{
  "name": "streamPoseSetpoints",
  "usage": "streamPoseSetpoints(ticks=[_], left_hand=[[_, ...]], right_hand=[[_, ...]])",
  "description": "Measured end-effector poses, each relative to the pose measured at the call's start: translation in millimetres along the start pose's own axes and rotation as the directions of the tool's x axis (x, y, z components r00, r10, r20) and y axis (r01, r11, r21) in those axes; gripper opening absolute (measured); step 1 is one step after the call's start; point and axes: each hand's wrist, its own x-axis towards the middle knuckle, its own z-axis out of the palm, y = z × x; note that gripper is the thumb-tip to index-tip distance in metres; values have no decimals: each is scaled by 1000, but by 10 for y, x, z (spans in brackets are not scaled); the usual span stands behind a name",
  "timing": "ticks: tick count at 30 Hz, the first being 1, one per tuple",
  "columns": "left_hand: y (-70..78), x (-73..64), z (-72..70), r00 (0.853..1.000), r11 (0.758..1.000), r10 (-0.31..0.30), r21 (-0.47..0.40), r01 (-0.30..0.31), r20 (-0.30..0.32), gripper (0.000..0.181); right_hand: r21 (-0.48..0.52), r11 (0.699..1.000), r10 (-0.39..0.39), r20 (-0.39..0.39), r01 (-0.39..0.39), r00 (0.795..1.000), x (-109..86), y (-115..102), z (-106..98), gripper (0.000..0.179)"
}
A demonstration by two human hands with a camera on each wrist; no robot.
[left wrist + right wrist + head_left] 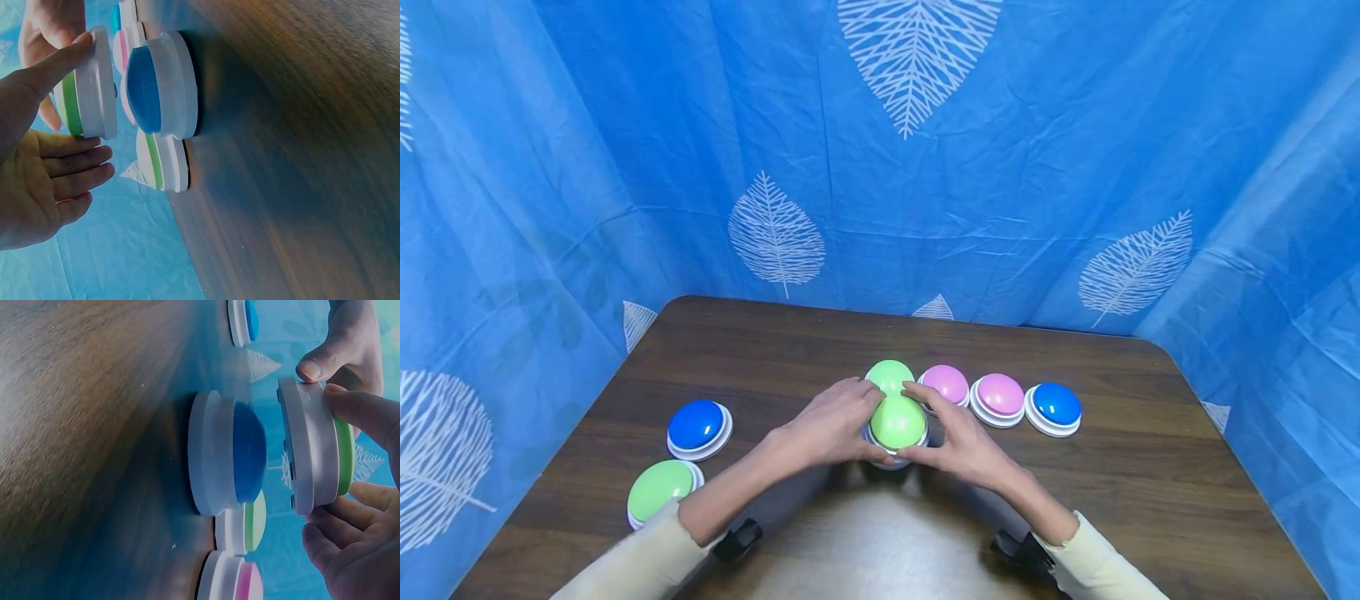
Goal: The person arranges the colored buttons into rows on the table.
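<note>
A green push button with a white base [898, 423] is held up by both hands, its dome on top. My left hand [838, 421] grips its left side and my right hand [962, 446] its right side, with the thumbs at the near rim. In the wrist views the button hangs level above a blue button [250, 453], with a gap between them. The head view hides that blue button under the held one. Just behind stands another green button [890, 377] on the table.
To the right, two pink buttons [946, 383] and a blue button [1057, 404] continue the row. At the left of the brown table [775, 342] sit another blue button [696, 425] and a green button [658, 490]. A blue leaf-patterned curtain [865, 200] surrounds the table.
</note>
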Motion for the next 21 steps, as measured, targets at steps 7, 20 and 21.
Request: streamPoseSetpoints(ticks=[7, 20, 21], left_hand=[[47, 107, 35, 1000, 1000, 19, 16, -19, 9, 73], [149, 427, 116, 997, 997, 72, 36, -73, 38, 70], [156, 446, 121, 996, 996, 74, 43, -76, 39, 70]], right_hand=[[14, 999, 33, 4, -33, 999, -51, 57, -50, 84], [13, 993, 120, -13, -120, 993, -165, 211, -213, 81], [11, 992, 124, -12, -124, 992, -172, 222, -224, 81]])
